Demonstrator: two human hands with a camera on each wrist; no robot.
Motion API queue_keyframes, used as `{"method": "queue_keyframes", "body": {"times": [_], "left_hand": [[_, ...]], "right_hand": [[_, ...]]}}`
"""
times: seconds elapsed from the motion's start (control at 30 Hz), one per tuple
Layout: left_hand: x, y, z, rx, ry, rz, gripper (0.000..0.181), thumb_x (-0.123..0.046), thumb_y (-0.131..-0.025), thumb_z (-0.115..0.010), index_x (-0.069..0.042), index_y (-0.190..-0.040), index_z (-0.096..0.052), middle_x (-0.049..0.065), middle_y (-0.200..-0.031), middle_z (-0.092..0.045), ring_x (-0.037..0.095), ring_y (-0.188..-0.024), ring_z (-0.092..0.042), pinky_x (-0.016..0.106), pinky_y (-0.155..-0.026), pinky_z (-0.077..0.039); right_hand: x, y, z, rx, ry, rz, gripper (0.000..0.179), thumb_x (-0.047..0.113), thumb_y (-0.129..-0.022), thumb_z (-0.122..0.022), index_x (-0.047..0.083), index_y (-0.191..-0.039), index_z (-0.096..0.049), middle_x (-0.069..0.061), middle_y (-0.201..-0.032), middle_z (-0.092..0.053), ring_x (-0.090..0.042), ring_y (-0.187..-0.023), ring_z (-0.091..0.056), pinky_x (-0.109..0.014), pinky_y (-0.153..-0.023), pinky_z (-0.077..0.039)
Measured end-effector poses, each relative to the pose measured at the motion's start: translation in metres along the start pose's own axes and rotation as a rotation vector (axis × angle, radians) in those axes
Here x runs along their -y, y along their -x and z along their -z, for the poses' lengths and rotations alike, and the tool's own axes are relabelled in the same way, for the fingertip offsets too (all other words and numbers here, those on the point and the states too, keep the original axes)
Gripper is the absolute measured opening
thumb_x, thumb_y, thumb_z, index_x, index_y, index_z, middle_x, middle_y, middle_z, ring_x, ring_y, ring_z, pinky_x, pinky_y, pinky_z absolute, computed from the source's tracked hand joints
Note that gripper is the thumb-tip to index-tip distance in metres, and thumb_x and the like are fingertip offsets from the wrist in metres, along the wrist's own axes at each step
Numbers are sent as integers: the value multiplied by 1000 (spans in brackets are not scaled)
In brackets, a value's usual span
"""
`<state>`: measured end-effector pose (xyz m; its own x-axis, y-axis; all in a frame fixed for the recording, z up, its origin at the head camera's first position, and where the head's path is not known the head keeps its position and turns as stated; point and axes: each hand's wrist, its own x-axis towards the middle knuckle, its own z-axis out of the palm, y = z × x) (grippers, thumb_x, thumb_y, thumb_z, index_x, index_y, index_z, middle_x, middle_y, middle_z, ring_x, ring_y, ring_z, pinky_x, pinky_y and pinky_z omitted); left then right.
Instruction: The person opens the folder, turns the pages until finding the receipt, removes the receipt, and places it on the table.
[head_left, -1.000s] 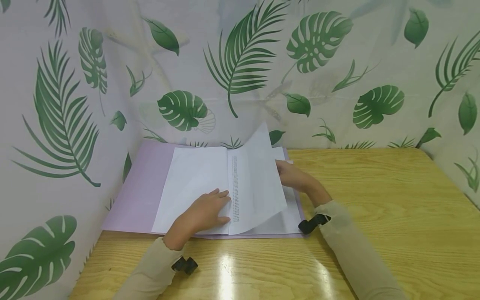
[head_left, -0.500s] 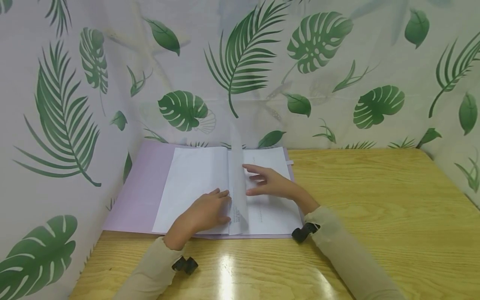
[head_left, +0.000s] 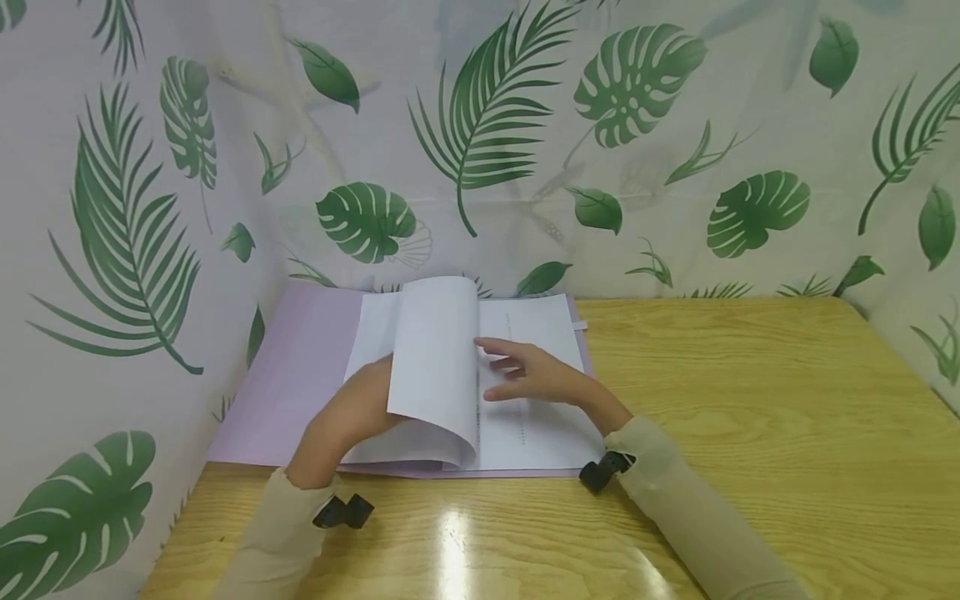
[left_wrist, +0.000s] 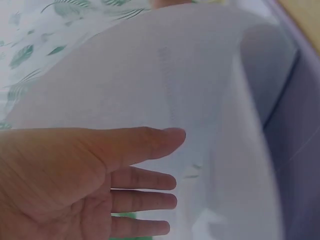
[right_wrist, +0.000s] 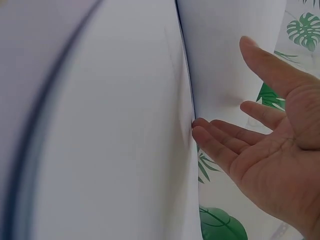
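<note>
Turning page: a white sheet stands curled over the left half of an open lilac folder — its free edge bows toward the left, its bound edge at the middle fold.
Left hand: the left hand lies under that sheet with fingers straight and relaxed (the left wrist view shows the palm open against the paper), gripping nothing.
Right hand: the right hand rests flat on the right-hand page, fingers stretched toward the fold; its fingertips touch the base of the standing sheet, nothing clenched.
Folder: lies on the wooden table, pushed into the back left corner — against the leaf-print curtain.
Wrists: a small black camera sits on the right sleeve, another on the left.
</note>
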<state>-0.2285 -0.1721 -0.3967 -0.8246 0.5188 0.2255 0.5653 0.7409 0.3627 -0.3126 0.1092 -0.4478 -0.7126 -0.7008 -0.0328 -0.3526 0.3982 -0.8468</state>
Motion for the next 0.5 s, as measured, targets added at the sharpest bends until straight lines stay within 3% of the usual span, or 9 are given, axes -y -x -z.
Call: {"method": "queue_keyframes", "body": {"times": [0.23,0.37,0.5], "left_hand": [[4,9,41,51,-127,270,53,-19,-97,-69,3,-143,-55,25,-145,-57,45,-138,-50,58,-116,-41],[3,13,54,-1,-152,286,46,-12,-99,-62,7,-141,-55,27,-144,-57,44,-137,-51,57,-116,-41],[-2,12,54,-58,-160,258,43,-11,-99,-62,7,-138,-58,26,-142,-59,43,-135,-54,56,-115,-43]], "right_hand": [[2,0,-3,23,-13,22,82,23,-92,-77,13,-161,-32,-17,-164,-36,-36,-145,-45,-47,-116,-45],[3,-1,-5,42,-20,20,81,23,-94,-75,14,-161,-32,-15,-163,-38,-34,-144,-47,-44,-116,-46],[3,-2,-8,47,-15,10,79,23,-94,-75,15,-160,-34,-12,-161,-41,-31,-144,-49,-42,-115,-46]]}}
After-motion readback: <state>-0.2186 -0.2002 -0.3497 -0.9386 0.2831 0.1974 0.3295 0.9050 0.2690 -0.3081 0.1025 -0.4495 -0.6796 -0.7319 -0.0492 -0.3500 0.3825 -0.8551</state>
